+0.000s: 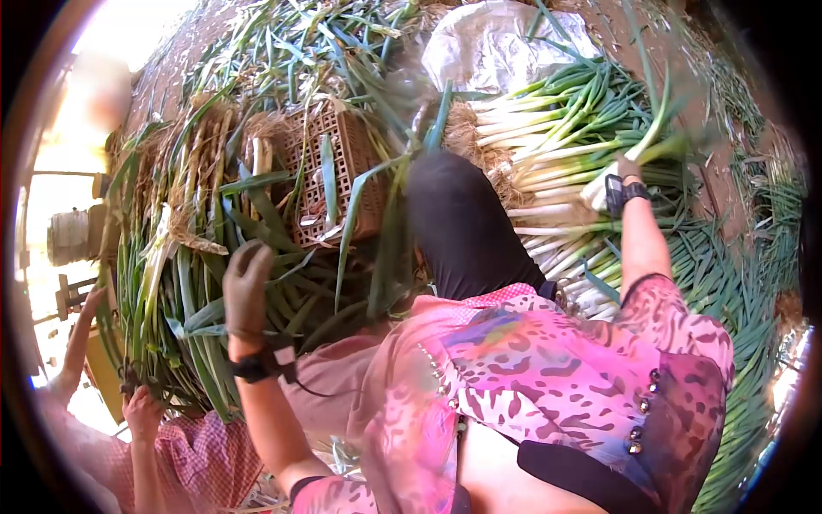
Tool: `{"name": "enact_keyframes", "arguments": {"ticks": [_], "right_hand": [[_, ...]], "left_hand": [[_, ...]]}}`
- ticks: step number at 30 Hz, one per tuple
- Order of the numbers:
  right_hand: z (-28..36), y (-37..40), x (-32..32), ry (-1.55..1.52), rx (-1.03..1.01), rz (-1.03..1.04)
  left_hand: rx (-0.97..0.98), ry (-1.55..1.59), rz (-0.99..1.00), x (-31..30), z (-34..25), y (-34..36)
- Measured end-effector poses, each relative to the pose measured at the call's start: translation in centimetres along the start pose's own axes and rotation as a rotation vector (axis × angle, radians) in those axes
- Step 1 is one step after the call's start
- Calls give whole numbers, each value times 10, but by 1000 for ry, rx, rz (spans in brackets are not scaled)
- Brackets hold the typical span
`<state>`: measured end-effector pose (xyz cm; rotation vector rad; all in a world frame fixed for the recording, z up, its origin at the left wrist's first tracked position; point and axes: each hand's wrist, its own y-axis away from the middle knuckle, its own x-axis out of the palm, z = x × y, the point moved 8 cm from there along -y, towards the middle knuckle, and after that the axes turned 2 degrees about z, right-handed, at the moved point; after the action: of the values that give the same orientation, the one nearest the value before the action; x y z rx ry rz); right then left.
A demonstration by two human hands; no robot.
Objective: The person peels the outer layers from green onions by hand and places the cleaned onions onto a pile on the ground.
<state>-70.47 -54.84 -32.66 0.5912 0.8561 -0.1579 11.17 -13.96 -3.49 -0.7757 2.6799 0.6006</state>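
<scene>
My right hand is closed around a green onion, whose leafy end points up and away to the right. Its pale stem lies by a pile of cleaned green onions, white root ends to the left and green tops to the right. My left hand, in a brownish glove, is raised beside a heap of uncleaned green onions with dry brown outer skins. Its fingers look loosely bent, with nothing visible in them. Both wrists wear black bands.
A brown plastic crate with loose leaves on it stands ahead between the piles. A white sack lies at the back. Leaf trimmings cover the far ground. Another person's hand grips something dark at lower left.
</scene>
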Motion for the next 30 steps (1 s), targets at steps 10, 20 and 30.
{"name": "enact_keyframes", "arguments": {"ticks": [10, 20, 30], "right_hand": [[-46, 52, 182, -389, 393, 195], [145, 164, 331, 59, -16, 948], [265, 249, 497, 103, -447, 1333]], "left_hand": [[-322, 60, 284, 143, 130, -22], [-262, -364, 356, 261, 220, -91], [-246, -282, 306, 333, 304, -156]]}}
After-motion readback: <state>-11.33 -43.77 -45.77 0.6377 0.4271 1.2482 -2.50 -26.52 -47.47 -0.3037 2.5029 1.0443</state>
